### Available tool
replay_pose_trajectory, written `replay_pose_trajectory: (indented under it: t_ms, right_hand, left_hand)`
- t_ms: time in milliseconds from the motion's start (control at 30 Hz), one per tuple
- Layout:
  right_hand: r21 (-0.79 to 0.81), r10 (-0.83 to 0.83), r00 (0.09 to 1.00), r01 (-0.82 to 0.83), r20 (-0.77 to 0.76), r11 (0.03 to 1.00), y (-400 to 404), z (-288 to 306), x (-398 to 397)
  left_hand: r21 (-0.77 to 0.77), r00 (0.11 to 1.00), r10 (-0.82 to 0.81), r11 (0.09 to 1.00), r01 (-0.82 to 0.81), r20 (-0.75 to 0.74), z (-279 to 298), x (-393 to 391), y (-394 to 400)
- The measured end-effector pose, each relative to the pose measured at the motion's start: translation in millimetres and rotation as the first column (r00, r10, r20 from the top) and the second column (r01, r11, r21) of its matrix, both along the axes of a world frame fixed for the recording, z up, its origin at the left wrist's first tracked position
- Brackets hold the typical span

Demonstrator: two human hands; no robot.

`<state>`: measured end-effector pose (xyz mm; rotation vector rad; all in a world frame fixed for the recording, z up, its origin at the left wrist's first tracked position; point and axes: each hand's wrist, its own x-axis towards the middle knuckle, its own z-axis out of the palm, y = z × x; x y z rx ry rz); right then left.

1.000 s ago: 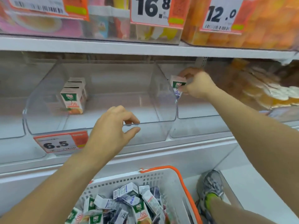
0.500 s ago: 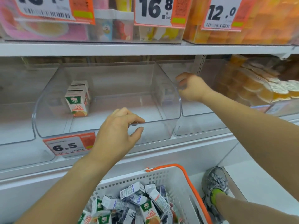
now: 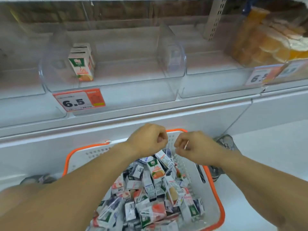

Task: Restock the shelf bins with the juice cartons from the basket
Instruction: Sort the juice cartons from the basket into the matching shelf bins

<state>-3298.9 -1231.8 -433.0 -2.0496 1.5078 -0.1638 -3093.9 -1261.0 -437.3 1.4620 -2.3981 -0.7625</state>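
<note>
- Premises: a shop.
- Price tag (image 3: 79, 101) reading 6.5 on a clear shelf bin (image 3: 116, 90).
- Shopping basket (image 3: 215, 189) heaped with juice cartons (image 3: 156, 170).

a basket (image 3: 215, 204) heaped with juice cartons (image 3: 150, 194) sits on the floor in front of the shelf (image 3: 150, 112), between the person's two shoes. both hands hang side by side over the basket's far rim, left hand (image 3: 148, 140) beside right hand (image 3: 195, 147). on the shelf behind, a row of bins stands edge to edge: the middle bin (image 3: 116, 90) holds a short file of upright cartons (image 3: 81, 64) along its left wall, with a price tag (image 3: 79, 100) on its front left corner. the bin to its right (image 3: 216, 80) holds one carton against its left wall; further right, stacked cups (image 3: 266, 45).
</note>
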Motion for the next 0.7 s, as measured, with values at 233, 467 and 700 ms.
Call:
replay_pose_trajectory:
  t_ms: [233, 467, 700]
  right_hand:
    - [0.378, 0.253, 0.929, -0.139, -0.271, 0.915, 33, -93, 10]
    - [0.451, 0.169, 0.971, -0.076, -0.168, 0.889, 49, -111, 8]
    - [0.533, 0.074, 0.984, 0.025, -0.163, 0.846, 28, -98, -5]
  left_hand:
    - [0.345, 0.945, -0.047, 0.936, -0.072, 0.325, -97, 11, 30]
    - [0.471, 0.960, 0.000, 0.871, -0.138, 0.281, -130, 1, 28]
    - [0.508, 0.949, 0.110, 0.823, -0.254, 0.296, -135, -18, 33]
